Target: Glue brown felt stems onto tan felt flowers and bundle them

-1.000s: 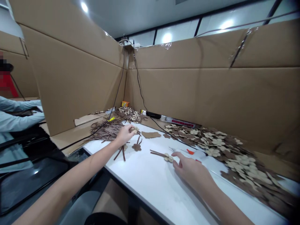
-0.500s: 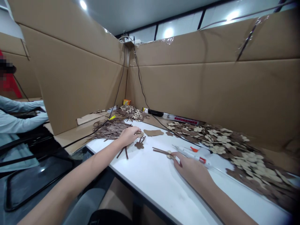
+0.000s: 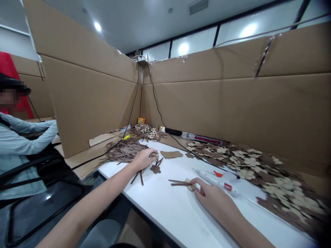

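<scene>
My left hand [image 3: 144, 159], fingers pinched, is closed on a small beige flower cutout [image 3: 155, 157] near the strip pile. Just below those fingertips is a brown flower cutout [image 3: 156, 169] with short strips by it. Two dark strips stick out beneath my left wrist. In my right hand [image 3: 213, 194], thumb and finger grip a beige flower with two brown strips [image 3: 178, 183] pointing left, low over the white table [image 3: 165, 203]. Behind that hand lies a white glue gun [image 3: 217, 179] with an orange trigger, its nozzle toward the left.
Brown strips [image 3: 124, 151] are heaped at the left. Beige and brown flower cutouts [image 3: 250, 162] spread along the right, with another flower heap [image 3: 147, 131] in the corner. A tan scrap [image 3: 171, 154] lies mid-table. Cardboard walls [image 3: 207, 106] enclose the table; a black cable [image 3: 157, 103] hangs down. A person [image 3: 23, 137] sits at left.
My view has tilted up, so the scene sits lower. My right hand has come slightly nearer, and its strips now look more level and spread. My left hand keeps its pinch.
</scene>
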Motion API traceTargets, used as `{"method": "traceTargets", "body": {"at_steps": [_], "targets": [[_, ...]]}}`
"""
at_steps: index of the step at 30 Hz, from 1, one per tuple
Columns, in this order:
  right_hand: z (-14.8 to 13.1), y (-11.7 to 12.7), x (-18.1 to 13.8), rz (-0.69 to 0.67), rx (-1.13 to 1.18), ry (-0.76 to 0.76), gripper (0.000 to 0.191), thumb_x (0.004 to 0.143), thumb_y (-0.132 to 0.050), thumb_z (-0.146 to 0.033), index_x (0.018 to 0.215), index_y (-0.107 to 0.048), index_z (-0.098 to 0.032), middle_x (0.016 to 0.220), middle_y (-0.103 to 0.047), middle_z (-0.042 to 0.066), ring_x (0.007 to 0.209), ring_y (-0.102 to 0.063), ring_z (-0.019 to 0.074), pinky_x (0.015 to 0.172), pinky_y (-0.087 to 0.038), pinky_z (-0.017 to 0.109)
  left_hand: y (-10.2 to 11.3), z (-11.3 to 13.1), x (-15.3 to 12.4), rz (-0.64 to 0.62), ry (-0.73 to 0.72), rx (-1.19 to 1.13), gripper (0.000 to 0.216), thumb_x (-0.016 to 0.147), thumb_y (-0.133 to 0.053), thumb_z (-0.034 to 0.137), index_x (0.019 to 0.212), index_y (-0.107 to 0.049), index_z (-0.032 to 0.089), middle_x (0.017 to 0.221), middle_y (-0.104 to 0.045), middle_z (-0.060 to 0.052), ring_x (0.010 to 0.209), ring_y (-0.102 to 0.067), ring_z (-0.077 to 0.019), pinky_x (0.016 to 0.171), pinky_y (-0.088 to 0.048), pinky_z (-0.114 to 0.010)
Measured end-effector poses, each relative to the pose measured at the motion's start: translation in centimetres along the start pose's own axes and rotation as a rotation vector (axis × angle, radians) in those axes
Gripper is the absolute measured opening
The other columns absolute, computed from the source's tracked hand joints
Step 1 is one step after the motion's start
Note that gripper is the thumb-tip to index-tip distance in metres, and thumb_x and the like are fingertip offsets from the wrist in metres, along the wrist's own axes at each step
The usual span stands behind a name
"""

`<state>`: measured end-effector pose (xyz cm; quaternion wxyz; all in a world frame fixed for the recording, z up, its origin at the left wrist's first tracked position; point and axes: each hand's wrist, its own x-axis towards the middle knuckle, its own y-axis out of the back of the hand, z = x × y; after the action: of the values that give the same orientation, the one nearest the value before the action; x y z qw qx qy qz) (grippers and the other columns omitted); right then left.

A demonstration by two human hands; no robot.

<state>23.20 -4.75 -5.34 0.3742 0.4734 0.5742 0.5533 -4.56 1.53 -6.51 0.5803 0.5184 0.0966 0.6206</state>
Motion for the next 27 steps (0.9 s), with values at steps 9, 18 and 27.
{"method": "traceTargets", "body": {"at_steps": [9, 18, 27], "targets": [[0.07, -0.08, -0.26, -0.005, 0.113, 0.007, 0.025, 0.087, -0.034, -0.036, 0.093, -0.056, -0.026, 0.069, -0.065, 0.001, 0.063, -0.062, 0.0215, 0.050, -0.033, 0.026, -0.13, -0.50, 0.37, -0.001, 0.011, -0.005, 0.030, 0.078, -0.049, 0.013, 0.104, -0.061, 0.022, 0.105, -0.064, -0.004, 0.100, -0.057, -0.0186, 0.087, -0.043, -0.028], [0.23, -0.60, 0.09, -0.027, 0.144, -0.007, 0.025, 0.086, -0.033, -0.042, 0.095, -0.051, -0.027, 0.066, -0.062, 0.000, 0.060, -0.060, 0.0204, 0.051, -0.035, 0.027, -0.31, -0.02, 0.20, -0.027, -0.059, -0.063, 0.025, 0.081, -0.051, 0.018, 0.103, -0.061, 0.020, 0.103, -0.064, -0.004, 0.095, -0.058, -0.0170, 0.084, -0.043, -0.026], [0.09, -0.74, 0.28, -0.008, 0.190, -0.032, 0.036, 0.081, -0.035, -0.046, 0.107, -0.053, -0.027, 0.065, -0.062, 0.002, 0.061, -0.061, 0.0233, 0.055, -0.040, 0.031, -0.06, 0.18, 0.02, -0.022, -0.118, -0.074, 0.024, 0.082, -0.047, 0.015, 0.101, -0.061, 0.018, 0.101, -0.065, -0.005, 0.092, -0.058, -0.0167, 0.082, -0.044, -0.026]]}}
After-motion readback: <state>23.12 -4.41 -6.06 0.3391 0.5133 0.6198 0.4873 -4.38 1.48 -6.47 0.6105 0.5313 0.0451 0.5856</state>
